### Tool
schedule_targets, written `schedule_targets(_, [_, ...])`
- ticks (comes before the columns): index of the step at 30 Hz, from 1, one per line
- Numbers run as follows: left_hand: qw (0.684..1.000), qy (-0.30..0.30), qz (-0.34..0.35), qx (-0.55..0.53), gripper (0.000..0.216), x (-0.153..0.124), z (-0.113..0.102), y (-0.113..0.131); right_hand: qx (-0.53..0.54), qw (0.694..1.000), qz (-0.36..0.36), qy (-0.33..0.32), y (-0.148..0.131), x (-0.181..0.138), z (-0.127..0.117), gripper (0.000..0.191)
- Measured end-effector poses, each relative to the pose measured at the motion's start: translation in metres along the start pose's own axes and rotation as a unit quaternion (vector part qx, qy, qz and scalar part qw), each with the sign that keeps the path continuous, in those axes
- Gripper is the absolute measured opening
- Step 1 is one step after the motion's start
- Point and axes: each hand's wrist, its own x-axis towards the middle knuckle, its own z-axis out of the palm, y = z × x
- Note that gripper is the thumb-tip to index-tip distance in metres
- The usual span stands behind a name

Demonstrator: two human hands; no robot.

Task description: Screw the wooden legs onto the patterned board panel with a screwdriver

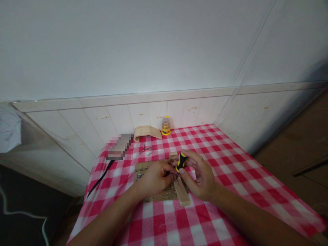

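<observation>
One yellow-black screwdriver [181, 160] stands tilted over the wooden bar [182, 193], and our right hand [202, 177] curls its fingers around it. Our left hand [155, 178] bends its fingers close beside the bar; we cannot tell whether they hold anything.

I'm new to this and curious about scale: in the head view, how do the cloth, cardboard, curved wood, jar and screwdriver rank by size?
1. Cloth
2. Cardboard, partly hidden
3. Curved wood
4. Jar and screwdriver: too alike to rank; the screwdriver is nearer the camera.
</observation>
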Motion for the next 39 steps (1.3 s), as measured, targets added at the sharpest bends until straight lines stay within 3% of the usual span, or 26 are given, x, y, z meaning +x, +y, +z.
schedule_targets(39, [1.000,0.002,-0.002,0.002,0.020,-0.0003,0.0004,-0.0005,-0.050,0.998,-0.014,0.038,-0.0032,0.0055,0.0016,0.054])
